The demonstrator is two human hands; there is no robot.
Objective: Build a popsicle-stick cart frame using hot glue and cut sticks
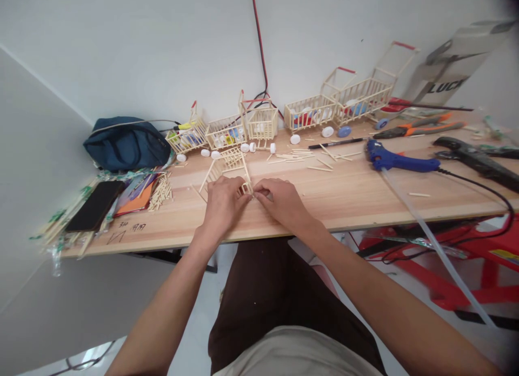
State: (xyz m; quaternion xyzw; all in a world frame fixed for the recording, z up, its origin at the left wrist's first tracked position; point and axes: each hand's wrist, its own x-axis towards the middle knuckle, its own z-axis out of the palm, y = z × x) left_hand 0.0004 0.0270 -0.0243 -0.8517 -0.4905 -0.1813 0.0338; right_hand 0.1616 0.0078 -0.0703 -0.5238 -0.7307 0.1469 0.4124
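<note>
A small cart frame made of thin wooden sticks (233, 159) lies tipped on the table in front of me. My left hand (226, 200) is closed on its near end, fingers wrapped over the sticks. Right beside it, my right hand (279, 200) pinches at the frame's near right corner, and the fingertips of both hands almost meet. Whatever the right fingers hold is too small to make out. Part of the frame is hidden under my left hand.
Finished stick carts (267, 122) with bottle-cap wheels line the wall. Loose sticks (300, 155) lie before them. At right are a blue glue gun (399, 159) with a long glue stick, and pliers (417, 128). A phone (95, 206), cut sticks (161, 192) and a blue bag (127, 143) are left.
</note>
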